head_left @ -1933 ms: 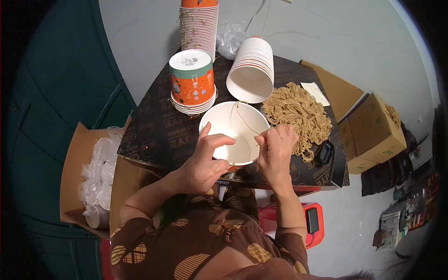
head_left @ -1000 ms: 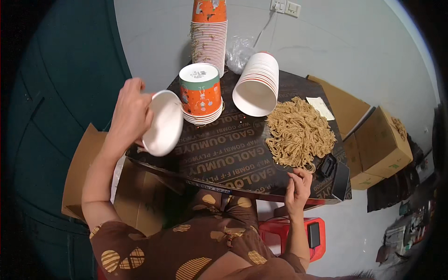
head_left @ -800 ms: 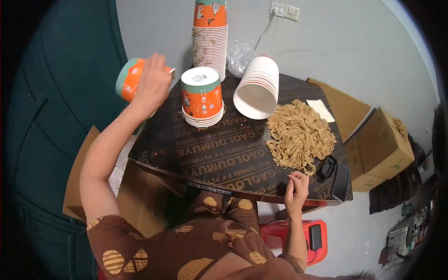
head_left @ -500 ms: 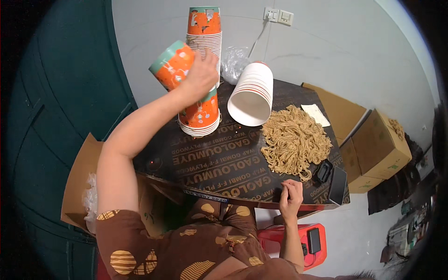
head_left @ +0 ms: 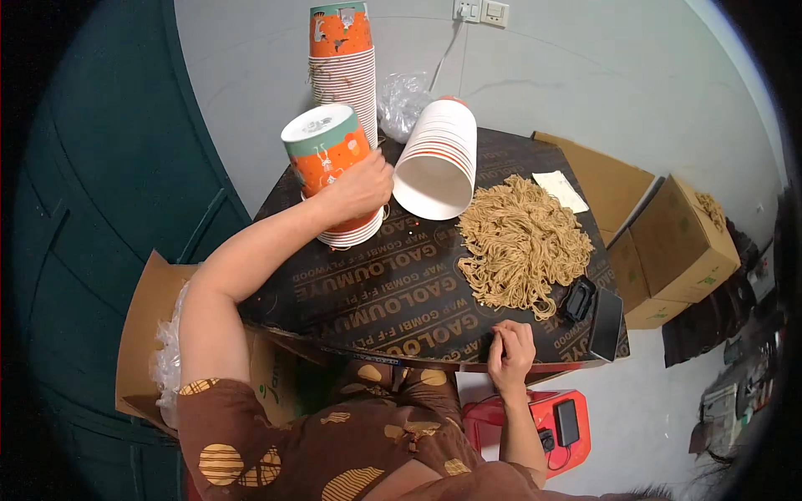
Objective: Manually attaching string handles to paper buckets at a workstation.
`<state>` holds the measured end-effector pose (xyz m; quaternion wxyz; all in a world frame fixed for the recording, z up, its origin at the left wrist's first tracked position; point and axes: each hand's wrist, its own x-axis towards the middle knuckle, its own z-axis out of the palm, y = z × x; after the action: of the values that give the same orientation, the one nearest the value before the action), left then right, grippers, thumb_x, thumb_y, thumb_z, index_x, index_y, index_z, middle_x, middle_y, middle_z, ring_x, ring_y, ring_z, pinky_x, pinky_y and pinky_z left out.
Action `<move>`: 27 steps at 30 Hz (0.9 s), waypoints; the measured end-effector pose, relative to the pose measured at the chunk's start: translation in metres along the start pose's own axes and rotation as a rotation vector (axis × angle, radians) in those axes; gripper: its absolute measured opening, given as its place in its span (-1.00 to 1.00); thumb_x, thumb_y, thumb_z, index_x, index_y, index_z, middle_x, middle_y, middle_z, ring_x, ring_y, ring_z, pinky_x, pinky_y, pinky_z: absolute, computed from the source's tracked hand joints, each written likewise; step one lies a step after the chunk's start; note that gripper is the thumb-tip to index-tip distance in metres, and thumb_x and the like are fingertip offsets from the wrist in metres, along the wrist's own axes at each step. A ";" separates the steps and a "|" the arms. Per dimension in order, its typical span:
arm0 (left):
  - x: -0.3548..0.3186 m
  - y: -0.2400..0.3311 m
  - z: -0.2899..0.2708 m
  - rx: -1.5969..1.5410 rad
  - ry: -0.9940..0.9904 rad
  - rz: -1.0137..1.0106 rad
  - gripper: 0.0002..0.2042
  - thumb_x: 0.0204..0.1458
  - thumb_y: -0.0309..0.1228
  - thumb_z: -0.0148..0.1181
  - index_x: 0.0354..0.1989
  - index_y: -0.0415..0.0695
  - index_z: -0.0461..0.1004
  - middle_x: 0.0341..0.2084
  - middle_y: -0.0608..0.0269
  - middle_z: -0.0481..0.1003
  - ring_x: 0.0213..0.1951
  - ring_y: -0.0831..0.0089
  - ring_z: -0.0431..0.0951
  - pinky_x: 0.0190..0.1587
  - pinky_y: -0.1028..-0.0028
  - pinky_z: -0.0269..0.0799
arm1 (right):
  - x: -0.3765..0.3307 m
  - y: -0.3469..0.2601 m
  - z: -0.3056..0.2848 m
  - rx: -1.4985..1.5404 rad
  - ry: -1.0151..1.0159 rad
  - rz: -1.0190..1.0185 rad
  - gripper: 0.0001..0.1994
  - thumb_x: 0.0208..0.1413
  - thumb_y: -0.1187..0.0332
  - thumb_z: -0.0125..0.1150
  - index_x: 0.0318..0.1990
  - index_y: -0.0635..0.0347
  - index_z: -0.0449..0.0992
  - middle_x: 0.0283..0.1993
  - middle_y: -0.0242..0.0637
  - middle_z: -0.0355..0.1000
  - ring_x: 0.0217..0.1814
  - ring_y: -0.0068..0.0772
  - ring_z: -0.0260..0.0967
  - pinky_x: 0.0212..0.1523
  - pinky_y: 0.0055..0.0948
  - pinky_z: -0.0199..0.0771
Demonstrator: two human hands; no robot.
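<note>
My left hand is curled at the right side of an upside-down orange and green paper bucket, its fingers closed at the bucket's lower edge. This bucket sits over a shorter stack of the same buckets, whose white rims show below my wrist. Low on the right, my right hand rests at the table's front edge with its fingers curled in. Whether anything is inside those fingers is hidden. A heap of tan cord loops lies beyond it.
Behind stands a tall stack of nested buckets. Another nested stack lies on its side, mouth toward me, near a clear plastic bag. A black case and a white paper flank the cord. Cardboard boxes stand right.
The bucket in my left hand has gone from tilted in the air to upside down on the short stack, and that hand has come lower. My right hand stays at the table edge.
</note>
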<state>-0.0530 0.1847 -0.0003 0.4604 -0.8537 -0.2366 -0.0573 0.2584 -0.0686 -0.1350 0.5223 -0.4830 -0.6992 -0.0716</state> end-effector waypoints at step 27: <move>-0.074 0.185 -0.109 -1.313 0.393 -0.037 -0.76 -0.13 -0.55 0.29 -0.24 -0.33 0.49 -0.03 -0.12 0.40 0.03 -0.05 0.44 0.14 0.06 0.38 | 0.002 -0.002 0.003 -0.114 -0.102 0.119 -0.94 0.01 0.63 0.19 -0.34 0.34 0.51 -0.28 -0.12 0.46 -0.26 -0.03 0.40 -0.24 -0.21 0.41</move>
<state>-0.0202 -0.0157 -0.1024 -0.1194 -0.9255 -0.0794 -0.3505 0.2550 -0.0662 -0.1337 0.4608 -0.5558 -0.6897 -0.0554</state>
